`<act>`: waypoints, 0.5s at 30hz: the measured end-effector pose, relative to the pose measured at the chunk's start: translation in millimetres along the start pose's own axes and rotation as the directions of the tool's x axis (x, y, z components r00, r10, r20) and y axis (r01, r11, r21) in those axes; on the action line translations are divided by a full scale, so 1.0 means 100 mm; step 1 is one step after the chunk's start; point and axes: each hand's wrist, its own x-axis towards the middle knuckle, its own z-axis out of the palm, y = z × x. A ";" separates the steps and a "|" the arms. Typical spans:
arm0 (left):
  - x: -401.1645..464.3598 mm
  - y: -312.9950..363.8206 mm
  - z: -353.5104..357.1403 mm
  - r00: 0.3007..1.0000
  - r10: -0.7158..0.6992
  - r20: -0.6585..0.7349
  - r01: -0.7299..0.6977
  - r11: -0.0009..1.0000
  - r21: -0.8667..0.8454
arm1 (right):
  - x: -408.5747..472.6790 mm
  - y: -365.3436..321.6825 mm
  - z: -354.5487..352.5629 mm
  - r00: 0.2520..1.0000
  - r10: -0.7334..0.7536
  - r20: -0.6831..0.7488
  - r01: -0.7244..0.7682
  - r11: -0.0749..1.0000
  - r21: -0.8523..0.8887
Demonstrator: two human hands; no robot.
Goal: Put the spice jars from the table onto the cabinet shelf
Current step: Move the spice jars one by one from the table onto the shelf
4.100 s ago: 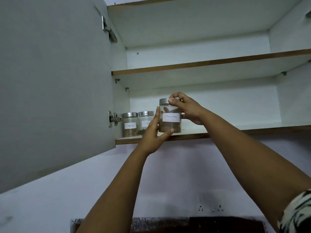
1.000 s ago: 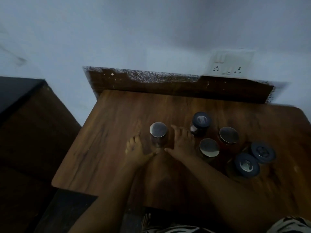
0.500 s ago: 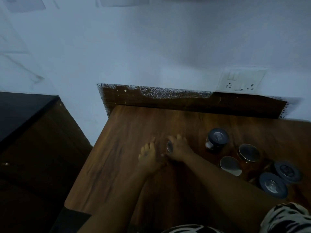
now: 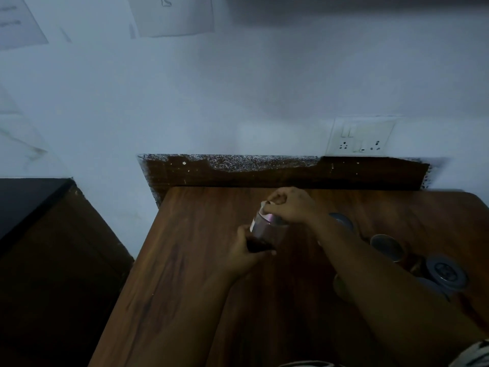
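Note:
A clear spice jar with a metal lid and a white label is held tilted above the brown wooden table. My left hand grips its dark lower part from below. My right hand closes over its lid from above. Several more jars stand at the table's right: a silver-lidded jar, a dark-lidded jar and another dark lid partly hidden behind my right forearm. The cabinet shelf is out of view.
A white wall rises behind the table with a socket plate and a dark backsplash strip. A lower dark counter stands to the left across a gap. Papers hang on the wall.
The jar stood on the table between my hands; both hands have closed on it and lifted it, tilted. The camera has tipped upward. Earlier a jar went onto the shelf.

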 end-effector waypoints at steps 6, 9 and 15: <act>0.13 0.30 0.14 0.983 0.135 -0.128 -0.135 0.991 0.008 | -0.01 0.18 -0.06 0.996 0.050 -0.077 -0.034 0.979 0.202; 0.19 0.38 0.13 0.995 0.049 0.084 -0.032 0.981 -0.191 | 0.00 0.29 -0.11 0.994 0.090 -0.056 -0.063 0.928 0.368; 0.21 0.62 0.15 0.944 -0.106 0.311 0.265 0.808 -0.527 | 0.09 0.33 -0.30 0.993 0.114 0.018 -0.102 0.787 0.609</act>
